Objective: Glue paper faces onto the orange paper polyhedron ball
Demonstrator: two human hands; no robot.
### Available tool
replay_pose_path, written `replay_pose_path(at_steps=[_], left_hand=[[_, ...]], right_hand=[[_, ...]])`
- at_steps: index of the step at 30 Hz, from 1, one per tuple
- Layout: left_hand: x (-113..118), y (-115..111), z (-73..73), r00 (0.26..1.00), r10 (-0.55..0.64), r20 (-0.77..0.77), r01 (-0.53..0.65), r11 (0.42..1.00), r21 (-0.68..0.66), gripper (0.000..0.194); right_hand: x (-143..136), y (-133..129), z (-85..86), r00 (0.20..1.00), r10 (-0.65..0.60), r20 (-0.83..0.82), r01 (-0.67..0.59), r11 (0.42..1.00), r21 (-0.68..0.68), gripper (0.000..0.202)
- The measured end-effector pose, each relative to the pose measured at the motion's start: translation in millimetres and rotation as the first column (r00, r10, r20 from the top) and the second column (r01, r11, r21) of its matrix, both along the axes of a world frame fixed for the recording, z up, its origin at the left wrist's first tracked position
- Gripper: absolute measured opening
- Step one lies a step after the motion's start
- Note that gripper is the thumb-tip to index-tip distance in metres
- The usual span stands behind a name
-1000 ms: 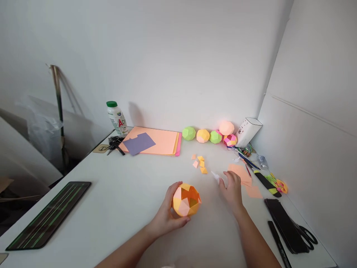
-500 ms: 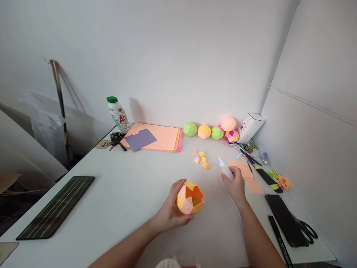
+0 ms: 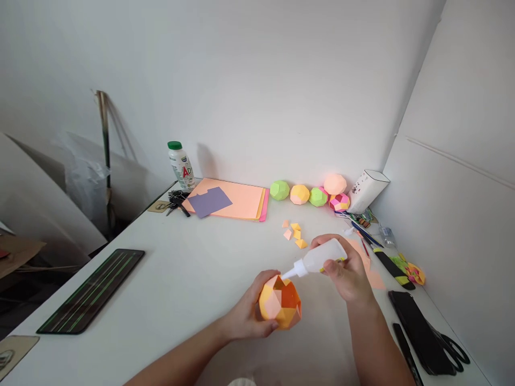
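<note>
An orange and peach faceted paper ball (image 3: 280,305) with an open top is gripped from its left side by my left hand (image 3: 251,313). My right hand (image 3: 348,271) is closed around a white glue bottle (image 3: 324,256), tilted so its narrow nozzle points down and left. The nozzle tip is at the rim of the ball's opening; whether it touches the paper I cannot tell. Beyond the ball lie several small folded paper pieces (image 3: 296,234), some yellow-orange and some peach. Peach paper sheets (image 3: 376,280) are partly covered by my right hand.
Finished paper balls (image 3: 300,194) line the back wall beside stacked coloured paper (image 3: 241,199). At back left stand a white bottle (image 3: 181,165) and keys (image 3: 177,199). A dark green-striped board (image 3: 92,291) lies left. On the right are a cutter (image 3: 394,269), a black case (image 3: 420,332) and scissors (image 3: 450,346).
My right hand has brought the glue bottle from beside the peach sheets down and left to the paper ball, tipping its nozzle over. My left hand has turned the ball slightly. The view has shifted.
</note>
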State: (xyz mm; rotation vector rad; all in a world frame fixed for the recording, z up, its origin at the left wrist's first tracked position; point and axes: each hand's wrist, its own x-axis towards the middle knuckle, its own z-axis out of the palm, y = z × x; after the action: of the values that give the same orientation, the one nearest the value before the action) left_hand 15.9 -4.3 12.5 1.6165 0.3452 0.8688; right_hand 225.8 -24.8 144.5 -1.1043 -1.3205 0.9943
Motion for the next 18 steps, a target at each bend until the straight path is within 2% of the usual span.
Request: replay_pose_path(at_steps=[4, 7, 14, 18], left_hand=[[0.7, -1.8, 6.4, 0.995, -0.089, 0.036, 0.092, 0.991, -0.095, 0.077], [1.0, -2.5, 7.1, 0.992, -0.123, 0.041, 0.127, 0.987, -0.102, 0.077], [0.2, -1.2, 3.1, 0.993, -0.117, 0.03, 0.119, 0.989, -0.088, 0.076], [-0.3, -0.8, 2.8, 0.996, -0.087, 0.013, 0.087, 0.993, -0.079, 0.077]], right_hand=[[-9.9, -1.3, -6.5, 0.994, 0.013, 0.108, -0.013, 1.0, -0.001, 0.03], [-11.5, -1.4, -12.3, 0.99, 0.063, 0.129, -0.061, 0.998, -0.023, 0.029], [-16.7, 0.6, -18.1, 0.975, 0.164, 0.148, -0.16, 0.986, -0.039, 0.027], [-18.6, 0.3, -19.0, 0.969, 0.144, 0.199, -0.144, 0.989, -0.013, 0.029]])
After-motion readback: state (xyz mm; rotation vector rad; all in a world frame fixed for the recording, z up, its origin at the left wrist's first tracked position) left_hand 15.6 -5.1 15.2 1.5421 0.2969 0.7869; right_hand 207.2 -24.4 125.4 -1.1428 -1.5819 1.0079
